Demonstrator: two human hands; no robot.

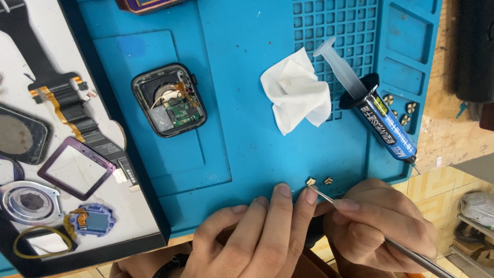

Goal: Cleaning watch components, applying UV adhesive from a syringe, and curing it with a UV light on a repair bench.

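Blue silicone repair mat (247, 154) covers the surface; wood bench edge and a tiled floor show at the right and lower right.

Left edge: a white parts tray (131, 206) carries stripped pieces laid apart from one another, probably so each stays findable. Among them a black-and-orange flex cable (67, 100), a purple frame (76, 168), a round metal ring (31, 202) and a small blue module (95, 221).

Left of mat centre: an opened smartwatch body (169, 100), face up in a shallow recess, circuit board exposed. Well apart from the hands.

Centre: a crumpled white wipe (296, 92) partly over the mat's grid of small cells.

Right: a syringe tube (368, 105) with a blue label lies diagonal, nozzle toward the mat's right edge. A few small brass parts (399, 109) sit in cells beside it.

Near edge of mat: two tiny gold parts (319, 181) lie side by side. The left hand (257, 231) rests with fingers extended flat, fingertips pressing the mat just left of them; grip open, holding nothing — a steadying brace, by the look of it. The right hand (378, 224) has its grip closed pencil-style on a thin metal probe (370, 226), whose tip touches or nearly touches the left gold part.

Nothing lies between hands and parts; wipe and syringe sit further back.
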